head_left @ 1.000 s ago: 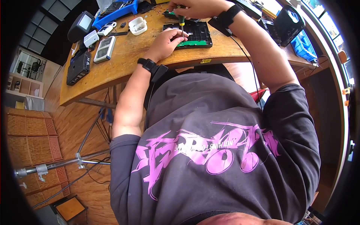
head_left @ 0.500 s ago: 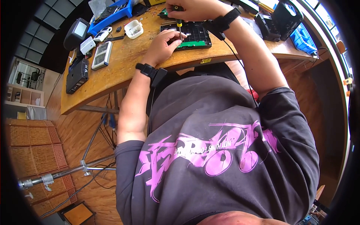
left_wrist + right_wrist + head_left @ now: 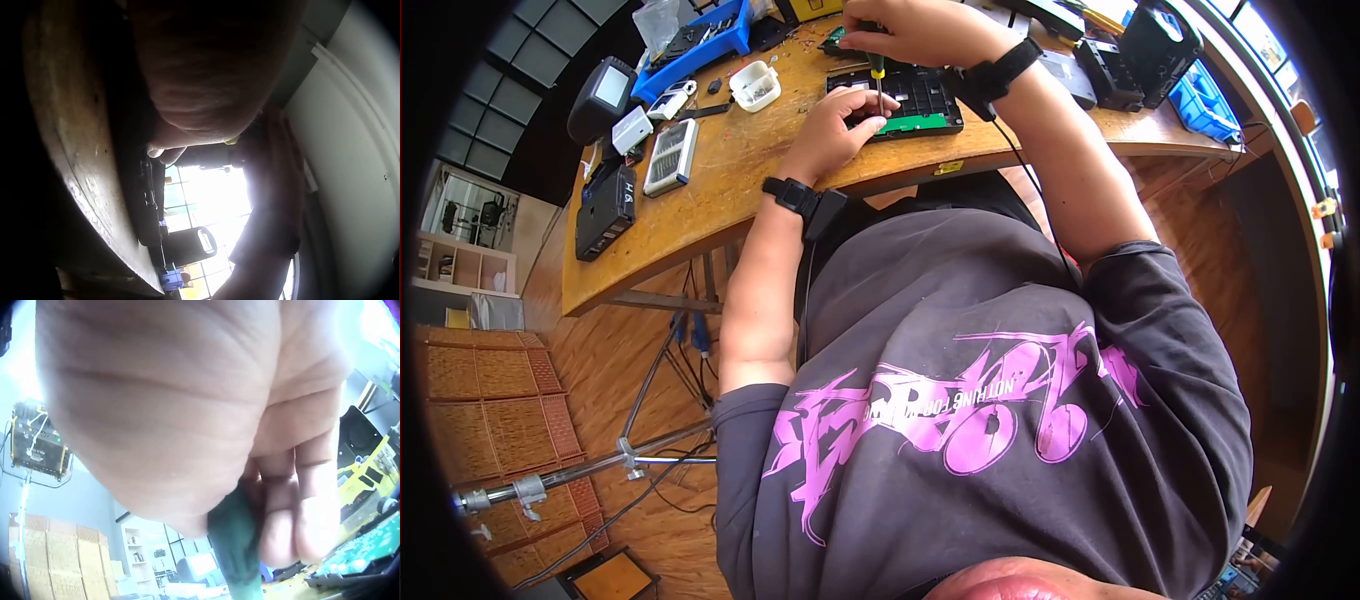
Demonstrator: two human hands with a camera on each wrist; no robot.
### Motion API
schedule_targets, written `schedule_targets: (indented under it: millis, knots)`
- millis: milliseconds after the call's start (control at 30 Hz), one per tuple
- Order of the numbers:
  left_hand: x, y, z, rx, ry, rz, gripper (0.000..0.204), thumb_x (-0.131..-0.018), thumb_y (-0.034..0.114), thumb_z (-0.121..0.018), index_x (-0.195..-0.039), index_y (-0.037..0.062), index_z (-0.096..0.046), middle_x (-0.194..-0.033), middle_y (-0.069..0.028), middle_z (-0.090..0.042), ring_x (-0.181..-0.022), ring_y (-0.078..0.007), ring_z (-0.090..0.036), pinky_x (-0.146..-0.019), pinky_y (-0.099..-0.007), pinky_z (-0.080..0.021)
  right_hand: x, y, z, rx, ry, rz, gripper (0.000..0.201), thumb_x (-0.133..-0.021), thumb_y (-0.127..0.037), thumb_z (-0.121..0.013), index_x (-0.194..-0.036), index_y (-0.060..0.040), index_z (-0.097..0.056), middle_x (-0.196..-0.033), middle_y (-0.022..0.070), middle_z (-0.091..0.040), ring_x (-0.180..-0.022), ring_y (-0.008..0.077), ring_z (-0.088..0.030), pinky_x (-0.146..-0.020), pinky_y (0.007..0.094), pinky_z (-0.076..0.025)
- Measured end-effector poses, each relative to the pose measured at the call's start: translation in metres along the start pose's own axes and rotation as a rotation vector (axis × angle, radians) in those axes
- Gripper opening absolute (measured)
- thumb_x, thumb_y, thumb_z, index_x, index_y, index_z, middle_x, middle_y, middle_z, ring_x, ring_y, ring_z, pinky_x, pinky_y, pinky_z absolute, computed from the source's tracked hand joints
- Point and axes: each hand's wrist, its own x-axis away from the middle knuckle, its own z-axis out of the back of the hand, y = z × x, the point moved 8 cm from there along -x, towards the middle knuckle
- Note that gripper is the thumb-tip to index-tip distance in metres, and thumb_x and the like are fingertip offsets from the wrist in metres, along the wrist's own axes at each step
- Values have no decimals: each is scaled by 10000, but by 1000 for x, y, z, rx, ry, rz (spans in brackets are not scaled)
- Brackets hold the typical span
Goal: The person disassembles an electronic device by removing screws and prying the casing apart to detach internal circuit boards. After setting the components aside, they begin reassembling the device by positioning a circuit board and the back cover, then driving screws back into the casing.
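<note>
In the head view a screwdriver [image 3: 877, 72] with a green handle and yellow collar stands nearly upright over a black plastic casing [image 3: 940, 90]. My right hand [image 3: 945, 32] grips its handle from above; the right wrist view shows the green handle [image 3: 234, 540] below the palm, beside bent fingers [image 3: 315, 519]. Low on the shaft, the thumb and forefinger of my left hand [image 3: 830, 125] pinch around it, close over the casing. A green circuit board strip [image 3: 915, 124] lies along the casing's near edge. The screwdriver's tip is hidden by the left fingers.
Left on the wooden table [image 3: 730, 170] are a small white tub [image 3: 755, 88], a bit case [image 3: 671, 157], a black box [image 3: 607, 210] and a blue tray [image 3: 695, 55]. More black devices [image 3: 1115, 75] and a blue bin [image 3: 1205, 105] stand right. A cable [image 3: 1025, 160] hangs from the right wrist.
The head view has shifted slightly. My right fingers have shifted around the screwdriver's handle, whose top showed half a second ago. The left hand keeps its place at the shaft.
</note>
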Motion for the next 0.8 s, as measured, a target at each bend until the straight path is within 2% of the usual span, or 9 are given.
schedule_targets:
  millis: [100,167,200,267,300,367,567,667,800]
  knots:
    - [0,-2,-2,54,30,17,282,-1029,76,-783,-1304,56,-842,-1163,-91,-828,-1132,-236,-754,-1026,-373,-600,2,11,-4,-94,-66,-264,292,-1111,-266,-685,-1037,14,-725,-975,235,-782,-883,443,-778,-787,511,-608]
    - [2,-7,-2,178,54,54,267,-1035,63,-790,-1297,38,-838,-1179,-95,-833,-1108,-227,-785,-1029,-368,-606,0,1,-17,220,-111,18,276,-1154,-238,-670,-1043,11,-708,-941,197,-762,-794,355,-762,-739,455,-599]
    - [2,-8,-2,181,47,54,267,-1035,63,-790,-1297,38,-838,-1179,-95,-833,-1108,-227,-785,-1029,-368,-606,-3,7,-25,220,-112,11,276,-1154,-238,-670,-1043,11,-708,-941,197,-762,-794,355,-762,-739,455,-599]
    - [1,-5,1,48,66,-21,248,-1041,58,-799,-1284,22,-833,-1189,-104,-840,-1090,-221,-808,-1030,-372,-614,-7,38,-42,-85,-121,-323,352,-1037,-315,-703,-1263,-64,-803,-1105,270,-846,-1046,441,-832,-984,512,-660]
    - [0,-6,0,65,55,-17,253,-1045,66,-803,-1293,21,-823,-1189,-113,-846,-1106,-217,-812,-1033,-376,-618,-4,35,-35,-145,-108,-381,350,-1040,-312,-701,-1272,-68,-797,-1109,268,-844,-1049,455,-824,-995,538,-648]
    - [-2,-8,-1,39,39,-1,266,-1054,38,-778,-1317,12,-807,-1193,-121,-838,-1131,-224,-817,-1045,-373,-618,1,32,-30,-323,24,-324,344,-1052,-298,-677,-1282,-64,-779,-1161,226,-846,-1082,467,-811,-994,556,-637]
    - [0,-12,-4,109,34,84,220,-1059,-18,-760,-1275,-12,-801,-1241,-104,-802,-1151,-198,-793,-1057,-349,-608,3,38,-42,-114,-35,-462,368,-1110,-454,-689,-1188,-117,-813,-1003,179,-845,-957,435,-809,-877,523,-648]
    - [0,-13,-6,118,24,72,222,-1076,-25,-740,-1292,-18,-791,-1253,-103,-812,-1167,-194,-791,-1066,-349,-604,-2,37,-45,-417,38,-364,363,-1126,-421,-670,-1191,-92,-809,-1004,178,-847,-946,434,-811,-896,515,-647]
    - [0,-9,-5,104,13,58,226,-1090,-22,-725,-1309,-26,-781,-1265,-109,-825,-1185,-198,-793,-1087,-346,-599,-3,32,-44,-280,-43,-346,317,-1112,-332,-700,-1305,-102,-802,-1074,183,-857,-959,405,-823,-906,484,-639]
